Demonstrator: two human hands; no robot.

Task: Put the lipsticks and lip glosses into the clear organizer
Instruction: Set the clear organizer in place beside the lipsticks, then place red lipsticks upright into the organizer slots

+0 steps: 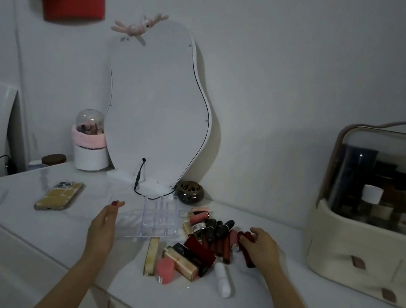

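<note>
A clear organizer [158,217] with a grid of empty cells stands on the white table [35,222], in front of the mirror's back. To its right lies a pile of lipsticks and lip glosses [210,234]: dark tubes, red ones, gold cases [183,262], a pink tube [165,270] and a white tube [223,280]. My left hand [103,228] hovers beside the organizer's left edge, fingers straight. My right hand [260,248] grips a dark red lip gloss [248,255] at the pile's right side.
A phone [60,195] lies at the left. A wavy mirror [156,107] stands behind the organizer with a cable [138,179] and a dark round burner [189,192] at its foot. A large cosmetics case [373,213] fills the right. A white jar [90,142] sits at the back left.
</note>
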